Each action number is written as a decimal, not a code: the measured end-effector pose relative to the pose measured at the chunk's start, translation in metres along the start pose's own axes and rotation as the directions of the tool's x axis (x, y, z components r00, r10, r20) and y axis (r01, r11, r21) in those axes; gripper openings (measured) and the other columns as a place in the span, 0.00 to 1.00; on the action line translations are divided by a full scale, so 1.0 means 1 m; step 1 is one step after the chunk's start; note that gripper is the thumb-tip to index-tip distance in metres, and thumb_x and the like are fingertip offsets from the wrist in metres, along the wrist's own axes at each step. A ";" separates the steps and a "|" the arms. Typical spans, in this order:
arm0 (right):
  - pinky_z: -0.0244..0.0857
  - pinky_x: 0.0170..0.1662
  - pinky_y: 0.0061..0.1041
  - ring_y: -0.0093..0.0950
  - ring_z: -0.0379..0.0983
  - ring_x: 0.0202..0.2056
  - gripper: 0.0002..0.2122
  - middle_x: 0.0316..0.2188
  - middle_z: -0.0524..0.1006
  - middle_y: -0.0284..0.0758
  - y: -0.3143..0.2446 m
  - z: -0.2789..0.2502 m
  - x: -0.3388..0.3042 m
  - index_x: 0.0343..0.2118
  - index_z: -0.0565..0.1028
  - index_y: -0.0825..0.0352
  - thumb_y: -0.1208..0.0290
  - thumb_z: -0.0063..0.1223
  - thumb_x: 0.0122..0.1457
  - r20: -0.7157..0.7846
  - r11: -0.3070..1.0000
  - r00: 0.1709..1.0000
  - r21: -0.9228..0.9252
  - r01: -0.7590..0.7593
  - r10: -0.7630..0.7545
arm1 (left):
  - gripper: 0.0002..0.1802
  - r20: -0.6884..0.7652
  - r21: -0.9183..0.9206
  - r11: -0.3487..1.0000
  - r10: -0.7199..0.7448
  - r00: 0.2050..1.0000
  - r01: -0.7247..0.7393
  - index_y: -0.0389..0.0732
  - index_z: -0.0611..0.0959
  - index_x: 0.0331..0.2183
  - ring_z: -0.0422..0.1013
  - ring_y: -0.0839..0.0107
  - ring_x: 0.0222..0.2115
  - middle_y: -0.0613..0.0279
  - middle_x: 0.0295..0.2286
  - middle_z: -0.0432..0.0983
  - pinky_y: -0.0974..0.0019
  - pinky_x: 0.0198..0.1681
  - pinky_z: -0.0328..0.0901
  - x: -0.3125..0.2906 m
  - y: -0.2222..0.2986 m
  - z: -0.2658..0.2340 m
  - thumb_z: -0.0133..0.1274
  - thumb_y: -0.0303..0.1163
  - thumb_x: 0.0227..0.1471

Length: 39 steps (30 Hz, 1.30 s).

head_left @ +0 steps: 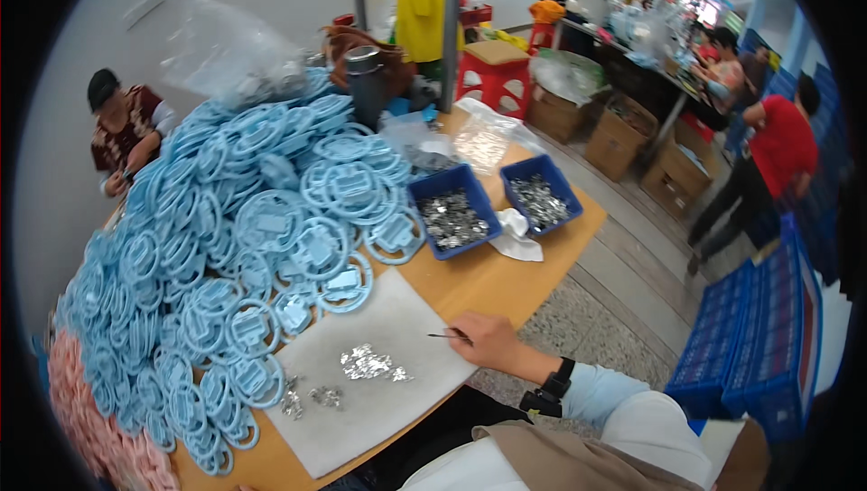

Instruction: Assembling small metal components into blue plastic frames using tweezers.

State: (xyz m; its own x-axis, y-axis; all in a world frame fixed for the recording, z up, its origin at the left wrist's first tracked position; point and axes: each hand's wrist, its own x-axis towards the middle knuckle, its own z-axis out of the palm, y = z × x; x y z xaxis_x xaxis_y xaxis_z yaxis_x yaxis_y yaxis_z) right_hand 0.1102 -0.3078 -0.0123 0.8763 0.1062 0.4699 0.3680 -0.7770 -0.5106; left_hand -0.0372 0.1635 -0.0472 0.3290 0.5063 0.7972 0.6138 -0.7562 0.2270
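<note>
My right hand (488, 342) is closed around thin dark tweezers (449, 336), their tip pointing left over the edge of a pale grey mat (388, 410). Small shiny silver metal pieces (366, 363) lie spread in the middle of the mat, apart from the tweezers. Two smaller clusters of silver pieces (325, 396) sit to their left. Beside the mat rises a large heap of light-blue round plastic parts (271, 220), ring-shaped with a block in the centre. My left hand is not visible.
Two blue bins (452, 252) (553, 223) of silver pieces stand on the wooden table (533, 297), with a white cloth (517, 240) between them. A dark flask (365, 93) is behind. Pink parts (99, 419) are at left, stacked blue crates (722, 337) at right. Other people work around.
</note>
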 end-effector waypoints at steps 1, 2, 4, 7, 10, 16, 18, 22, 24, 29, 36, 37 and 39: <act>0.62 0.20 0.29 0.33 0.69 0.18 0.04 0.19 0.71 0.33 0.001 0.001 0.000 0.21 0.71 0.62 0.69 0.53 0.46 -0.006 1.000 1.000 0.015 0.005 -0.005 | 0.11 -0.006 -0.006 1.000 -0.010 1.000 0.010 0.39 0.82 0.27 0.73 0.58 0.28 0.56 0.26 0.77 0.59 0.34 0.65 -0.001 0.001 0.000 0.58 0.37 0.42; 0.63 0.20 0.28 0.33 0.69 0.18 0.04 0.19 0.71 0.33 0.002 0.000 -0.002 0.21 0.71 0.62 0.69 0.53 0.46 -0.009 0.999 1.000 0.031 0.014 -0.013 | 0.11 -0.012 -0.010 1.000 -0.022 1.000 0.022 0.39 0.82 0.27 0.73 0.58 0.28 0.55 0.27 0.77 0.59 0.33 0.66 -0.003 0.003 -0.001 0.58 0.36 0.42; 0.63 0.20 0.28 0.33 0.70 0.18 0.04 0.19 0.71 0.33 0.002 -0.001 -0.003 0.21 0.71 0.62 0.70 0.53 0.45 -0.010 1.000 1.000 0.024 0.000 0.000 | 0.10 -0.044 -0.049 0.997 -0.059 0.997 0.057 0.39 0.82 0.27 0.72 0.57 0.27 0.55 0.26 0.77 0.58 0.33 0.65 -0.001 0.009 -0.001 0.58 0.35 0.42; 0.63 0.20 0.28 0.33 0.70 0.19 0.04 0.19 0.71 0.33 0.003 -0.001 -0.004 0.21 0.71 0.62 0.70 0.53 0.45 -0.014 1.000 1.000 0.016 -0.008 0.008 | 0.10 -0.067 -0.068 0.995 -0.072 0.995 0.067 0.39 0.82 0.27 0.72 0.57 0.27 0.55 0.26 0.77 0.58 0.32 0.65 0.000 0.013 0.000 0.58 0.35 0.42; 0.63 0.20 0.29 0.33 0.70 0.19 0.04 0.19 0.71 0.33 0.001 0.000 -0.004 0.21 0.70 0.63 0.70 0.53 0.45 -0.019 1.000 1.000 0.007 -0.008 0.008 | 0.10 -0.053 -0.098 0.994 -0.049 0.997 0.044 0.39 0.81 0.27 0.72 0.57 0.27 0.54 0.26 0.77 0.58 0.32 0.65 -0.001 0.009 0.004 0.58 0.35 0.42; 0.63 0.20 0.29 0.34 0.70 0.18 0.05 0.19 0.71 0.34 0.000 -0.001 -0.002 0.21 0.70 0.63 0.70 0.53 0.45 -0.018 1.000 1.000 0.020 -0.007 0.007 | 0.10 -0.013 -0.128 0.988 -0.085 0.996 0.083 0.40 0.81 0.27 0.72 0.57 0.27 0.55 0.26 0.77 0.58 0.32 0.66 0.001 0.009 -0.001 0.58 0.36 0.42; 0.63 0.20 0.30 0.34 0.70 0.18 0.05 0.19 0.71 0.34 0.000 -0.002 -0.002 0.21 0.70 0.63 0.70 0.53 0.45 -0.020 1.000 1.000 0.018 -0.005 0.005 | 0.11 -0.013 -0.121 0.990 -0.068 0.998 0.066 0.40 0.81 0.27 0.72 0.57 0.27 0.55 0.26 0.77 0.59 0.31 0.66 0.000 0.005 0.002 0.58 0.37 0.42; 0.63 0.20 0.29 0.34 0.70 0.18 0.05 0.19 0.71 0.34 0.001 0.000 -0.002 0.21 0.70 0.63 0.70 0.53 0.46 -0.026 1.000 1.000 0.015 0.004 -0.004 | 0.11 -0.016 -0.066 0.997 -0.037 0.999 0.036 0.39 0.81 0.27 0.72 0.57 0.27 0.55 0.25 0.77 0.59 0.31 0.66 0.000 0.006 0.001 0.58 0.36 0.42; 0.63 0.20 0.29 0.34 0.70 0.18 0.05 0.19 0.71 0.34 0.001 0.000 -0.002 0.20 0.70 0.63 0.70 0.53 0.46 -0.025 1.000 1.000 0.019 0.003 -0.003 | 0.11 -0.018 -0.068 0.997 -0.028 0.999 0.027 0.39 0.81 0.27 0.72 0.57 0.26 0.54 0.25 0.77 0.59 0.31 0.66 0.000 0.006 0.000 0.58 0.36 0.42; 0.63 0.20 0.29 0.33 0.70 0.18 0.05 0.18 0.71 0.33 0.001 0.000 -0.002 0.20 0.70 0.63 0.71 0.53 0.45 -0.020 1.000 1.000 0.015 -0.010 0.010 | 0.10 -0.033 -0.132 0.991 -0.034 0.999 0.029 0.38 0.81 0.27 0.73 0.58 0.26 0.54 0.25 0.77 0.60 0.30 0.67 -0.001 0.002 0.004 0.59 0.34 0.42; 0.63 0.20 0.28 0.32 0.70 0.18 0.05 0.18 0.71 0.32 0.000 0.000 -0.001 0.19 0.70 0.63 0.71 0.54 0.45 -0.019 1.000 1.000 0.027 -0.009 0.010 | 0.09 -0.029 -0.147 0.989 -0.022 0.999 0.017 0.38 0.81 0.27 0.73 0.59 0.26 0.54 0.25 0.77 0.62 0.30 0.67 -0.002 0.000 0.005 0.59 0.33 0.42; 0.63 0.20 0.28 0.32 0.70 0.18 0.05 0.18 0.71 0.32 0.000 0.000 -0.001 0.19 0.70 0.63 0.71 0.54 0.45 -0.016 1.000 1.000 0.029 -0.009 0.010 | 0.09 -0.022 -0.157 0.987 -0.034 0.999 0.030 0.38 0.81 0.27 0.73 0.59 0.26 0.54 0.25 0.77 0.62 0.30 0.67 -0.003 -0.002 0.006 0.59 0.33 0.42; 0.63 0.20 0.28 0.32 0.70 0.18 0.05 0.19 0.71 0.32 0.000 0.000 -0.001 0.20 0.70 0.63 0.71 0.54 0.45 -0.015 1.000 1.000 0.028 -0.008 0.008 | 0.10 -0.015 -0.150 0.988 -0.030 0.999 0.028 0.38 0.81 0.27 0.73 0.59 0.26 0.54 0.25 0.77 0.62 0.31 0.68 -0.004 -0.005 0.008 0.59 0.33 0.42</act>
State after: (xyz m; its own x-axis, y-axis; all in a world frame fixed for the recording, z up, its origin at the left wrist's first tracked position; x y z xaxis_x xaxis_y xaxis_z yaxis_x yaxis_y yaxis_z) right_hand 0.1091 -0.3078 -0.0126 0.8745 0.0905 0.4764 0.3696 -0.7605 -0.5339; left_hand -0.0358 0.1682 -0.0554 0.2991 0.5226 0.7984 0.5082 -0.7954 0.3302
